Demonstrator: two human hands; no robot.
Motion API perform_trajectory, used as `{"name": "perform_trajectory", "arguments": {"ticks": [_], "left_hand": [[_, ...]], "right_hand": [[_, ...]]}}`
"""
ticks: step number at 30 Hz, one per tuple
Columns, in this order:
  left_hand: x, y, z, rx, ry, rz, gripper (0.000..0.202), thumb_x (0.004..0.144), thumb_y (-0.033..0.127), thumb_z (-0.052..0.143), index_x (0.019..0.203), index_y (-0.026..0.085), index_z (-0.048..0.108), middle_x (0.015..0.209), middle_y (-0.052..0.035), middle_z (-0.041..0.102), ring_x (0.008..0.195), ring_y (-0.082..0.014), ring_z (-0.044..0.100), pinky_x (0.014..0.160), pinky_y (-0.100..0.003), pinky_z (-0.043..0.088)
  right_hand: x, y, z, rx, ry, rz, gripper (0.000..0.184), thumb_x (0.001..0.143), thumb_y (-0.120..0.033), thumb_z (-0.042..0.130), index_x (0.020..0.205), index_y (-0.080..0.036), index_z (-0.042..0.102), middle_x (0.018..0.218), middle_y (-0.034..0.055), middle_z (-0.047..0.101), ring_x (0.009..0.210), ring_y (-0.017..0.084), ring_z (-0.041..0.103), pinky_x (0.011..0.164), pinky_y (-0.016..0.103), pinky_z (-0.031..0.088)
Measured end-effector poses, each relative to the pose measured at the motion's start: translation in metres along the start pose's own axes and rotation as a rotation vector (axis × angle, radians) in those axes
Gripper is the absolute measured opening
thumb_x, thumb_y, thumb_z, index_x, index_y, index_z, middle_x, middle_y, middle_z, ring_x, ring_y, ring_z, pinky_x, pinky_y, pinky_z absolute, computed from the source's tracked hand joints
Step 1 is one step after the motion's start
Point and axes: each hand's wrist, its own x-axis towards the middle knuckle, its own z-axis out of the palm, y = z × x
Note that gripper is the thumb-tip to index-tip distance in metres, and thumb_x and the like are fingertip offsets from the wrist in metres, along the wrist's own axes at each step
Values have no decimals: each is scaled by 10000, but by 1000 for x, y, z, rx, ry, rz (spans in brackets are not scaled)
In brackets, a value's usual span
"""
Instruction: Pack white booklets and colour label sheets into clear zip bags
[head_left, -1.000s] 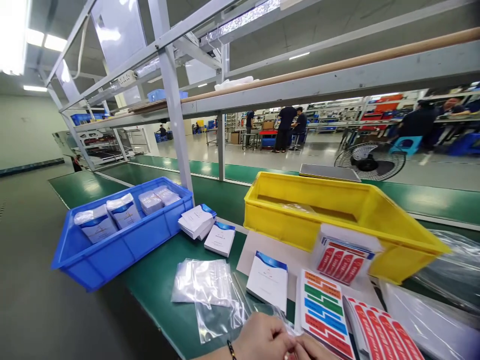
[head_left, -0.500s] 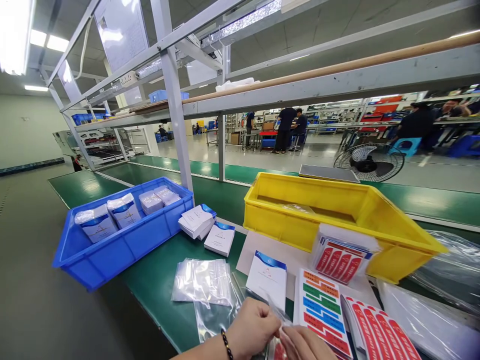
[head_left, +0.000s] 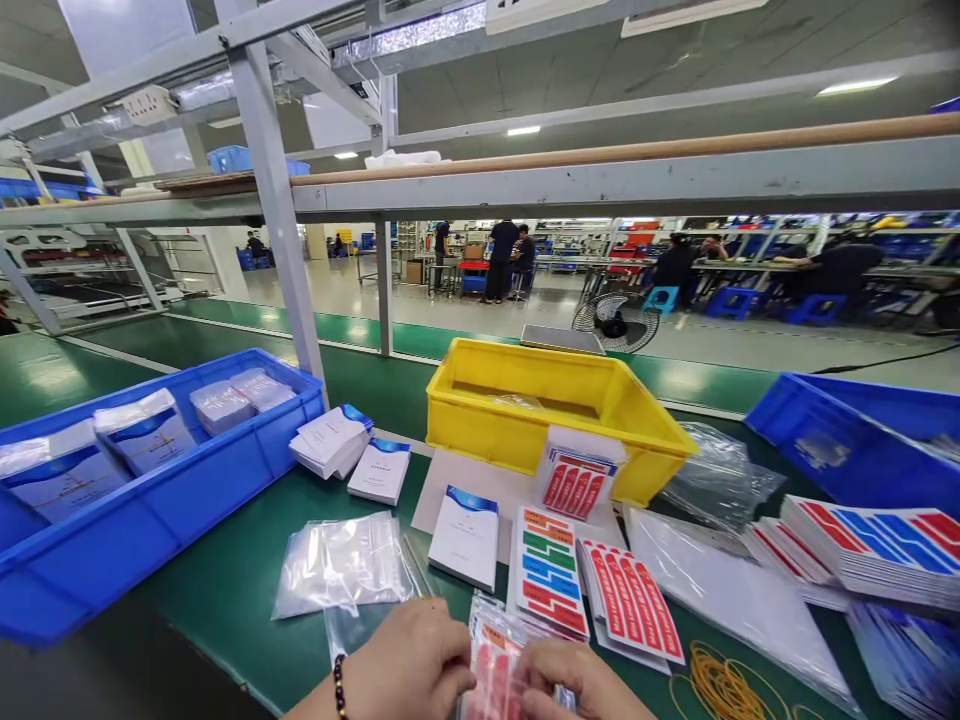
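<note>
A clear plastic bag with red-printed label sheets lies in front of me at the bottom of the view. My left hand, with a beaded bracelet at the wrist, is closed on the bag's left edge. On the other side, my right hand has its fingers curled over the bag's right edge. Just beyond sits a stack of white booklets with blue tops. To its right are a stack of multicoloured label sheets and a fanned stack of red label sheets. Flat empty clear bags lie left of my hands.
A blue bin holds bagged booklets at left; a yellow bin stands behind the stacks. Another blue bin is at right, near red-and-blue label sheets. Yellow rubber bands lie at front right. A metal post rises behind.
The view has turned right, bringing the right blue bin and rubber bands into sight. My hands have moved apart, and the bag with red label sheets now shows between them.
</note>
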Motion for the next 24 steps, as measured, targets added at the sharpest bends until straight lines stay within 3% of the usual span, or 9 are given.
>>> {"name": "perform_trajectory", "arguments": {"ticks": [3, 6, 9, 10, 12, 14, 18, 21, 24], "left_hand": [[0, 2, 1, -130, -65, -29, 147, 730, 151, 498, 585, 178, 500, 571, 39, 501, 555, -97, 410, 537, -212, 272], [6, 5, 11, -359, -178, -35, 191, 685, 110, 492, 511, 166, 435, 484, 74, 362, 483, -68, 332, 473, -191, 229], [15, 7, 25, -652, -235, -74, 230, 676, 165, 523, 471, 166, 420, 444, 84, 313, 448, -61, 286, 438, -190, 206], [18, 6, 30, -762, -231, -90, 247, 679, 213, 548, 466, 164, 434, 442, 83, 329, 447, -61, 291, 440, -191, 212], [22, 3, 38, -941, -204, -117, 308, 669, 356, 600, 471, 155, 476, 455, 72, 382, 454, -63, 328, 456, -194, 240], [26, -1, 44, -1037, -170, -137, 430, 645, 543, 584, 503, 142, 522, 455, 60, 407, 441, -65, 341, 455, -202, 250], [34, -13, 53, -1262, -40, -283, 738, 674, 771, 243, 681, 116, 584, 383, 73, 365, 343, -53, 249, 404, -204, 178], [37, -19, 54, -1659, -20, -482, 804, 669, 785, 198, 835, 105, 595, 377, 60, 408, 301, -61, 275, 361, -193, 169], [36, -19, 53, -1849, -38, -576, 577, 730, 618, 419, 893, 97, 607, 502, -9, 569, 364, -107, 458, 362, -204, 291]], "right_hand": [[24, 2, 4, -109, 155, -35, 300, 890, -263, 332, 739, -177, 577, 783, 46, 602, 749, 161, 544, 694, 270, 422], [57, 10, 16, -338, 331, -12, 217, 786, -143, 458, 958, -173, 588, 1009, 102, 583, 947, 234, 508, 852, 389, 377], [82, 21, 29, -512, 367, 26, 491, 664, -138, 593, 1147, -168, 513, 1089, 123, 551, 1012, 290, 466, 950, 490, 269], [88, 23, 33, -547, 371, 41, 484, 654, -141, 603, 1131, -163, 525, 1052, 119, 565, 983, 289, 476, 952, 495, 259], [93, 27, 36, -574, 389, 46, 289, 674, -134, 585, 961, -164, 605, 912, 93, 597, 887, 258, 500, 925, 461, 285], [91, 28, 34, -557, 441, 2, 110, 719, -118, 539, 761, -173, 625, 774, 62, 592, 796, 215, 500, 865, 399, 325], [71, 20, 17, -505, 600, -161, 214, 812, -114, 421, 744, -174, 615, 678, 37, 542, 687, 166, 469, 726, 328, 348], [44, 0, 4, -476, 581, -266, 220, 832, -123, 397, 782, -166, 606, 685, 40, 530, 670, 159, 458, 662, 312, 348], [23, -14, -7, -381, 382, -346, 194, 828, -161, 422, 768, -189, 604, 707, 33, 542, 688, 155, 481, 652, 298, 371]]}}
